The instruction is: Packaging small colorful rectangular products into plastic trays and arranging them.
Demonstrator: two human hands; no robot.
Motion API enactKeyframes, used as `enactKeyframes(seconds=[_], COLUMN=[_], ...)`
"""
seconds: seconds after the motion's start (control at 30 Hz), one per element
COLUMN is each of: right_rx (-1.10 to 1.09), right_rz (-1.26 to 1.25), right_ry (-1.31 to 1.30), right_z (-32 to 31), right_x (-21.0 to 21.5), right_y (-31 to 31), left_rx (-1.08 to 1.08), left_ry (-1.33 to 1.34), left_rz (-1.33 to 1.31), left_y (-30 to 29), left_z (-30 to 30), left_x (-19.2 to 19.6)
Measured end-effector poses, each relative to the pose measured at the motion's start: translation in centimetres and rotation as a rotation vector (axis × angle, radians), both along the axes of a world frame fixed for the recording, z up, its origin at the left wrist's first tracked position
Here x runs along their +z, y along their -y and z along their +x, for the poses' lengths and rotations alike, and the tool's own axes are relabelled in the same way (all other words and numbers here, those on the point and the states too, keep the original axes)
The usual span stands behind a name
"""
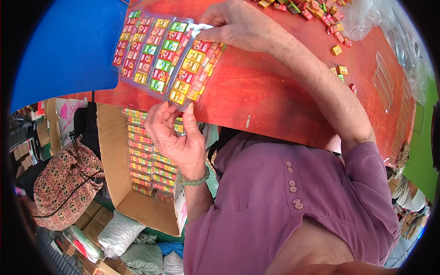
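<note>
Left hand (176,137): fingers curled, thumb and fingertips pinched shut on near edge of clear plastic blister sheet filled w/ small red, green and yellow square packets (183,71). Green bead bracelet (196,179) at wrist.

Right hand (233,25): fingers bent, tips pinched on far corner of same sheet, thumb underneath as far as can be told. Gripped at opposite ends, prob. to keep flimsy sheet taut and level so packets stay in rows.

Sheet: spans between both sets of fingertips, slanted, lying over or just above red wooden tabletop (275,91); contact w/ top not clear. More filled sheets of same kind (137,46) just beyond left fingertips, overlapped by held sheet, fanned flat on tabletop.

Loose small coloured square packets (316,9) scattered past right fingers, near crumpled clear plastic bag (394,32); a few strays (341,68) outboard of right forearm. Empty clear plastic tray (382,80) flat on top, well apart from right fingers.

Open brown cardboard box (110,151) below left fingers, off table edge, stacked w/ filled sheets (144,158), apparently kept within easy drop of left hand. Blue surface (68,46) further left. Patterned fabric bag (64,183) and tied plastic sacks (119,231) on floor beside box.
</note>
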State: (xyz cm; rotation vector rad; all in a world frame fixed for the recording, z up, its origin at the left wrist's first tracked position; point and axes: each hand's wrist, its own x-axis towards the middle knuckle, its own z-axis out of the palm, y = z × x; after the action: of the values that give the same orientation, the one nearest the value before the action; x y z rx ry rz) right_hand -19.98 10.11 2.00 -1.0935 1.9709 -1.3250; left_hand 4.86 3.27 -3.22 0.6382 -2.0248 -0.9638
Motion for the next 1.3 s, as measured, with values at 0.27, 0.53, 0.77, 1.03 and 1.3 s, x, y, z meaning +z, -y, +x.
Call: enactKeyframes(seconds=[0.27, 0.53, 0.77, 1.03, 1.3], right_rx=[-0.087, -0.069, -0.119, -0.215, -0.338], right_rz=[-0.134, -0.136, -0.101, -0.095, -0.046], right_ry=[-0.393, -0.272, -0.1, -0.327, -0.42], right_z=[0.0, 1.0, 2.5, 3.3, 4.3], right_x=[-2.9, -4.6, -3.4, -4.3, -4.5], right_y=[0.3, 0.8, 0.8, 1.3, 1.6], left_rx=[0.044, -0.014, -0.027, -0.006, 0.001], left_ry=[0.057, -0.123, -0.093, -0.002, 0.023], left_rz=[-0.117, 0.233, 0.199, 0.05, 0.016], left_y=[-0.3, -1.3, -1.8, -2.7, -2.4], left_z=[-0.4, 0.6, 0.3, 0.6, 0.4], left_x=[0.7, -0.4, -0.2, -0.5, -0.7])
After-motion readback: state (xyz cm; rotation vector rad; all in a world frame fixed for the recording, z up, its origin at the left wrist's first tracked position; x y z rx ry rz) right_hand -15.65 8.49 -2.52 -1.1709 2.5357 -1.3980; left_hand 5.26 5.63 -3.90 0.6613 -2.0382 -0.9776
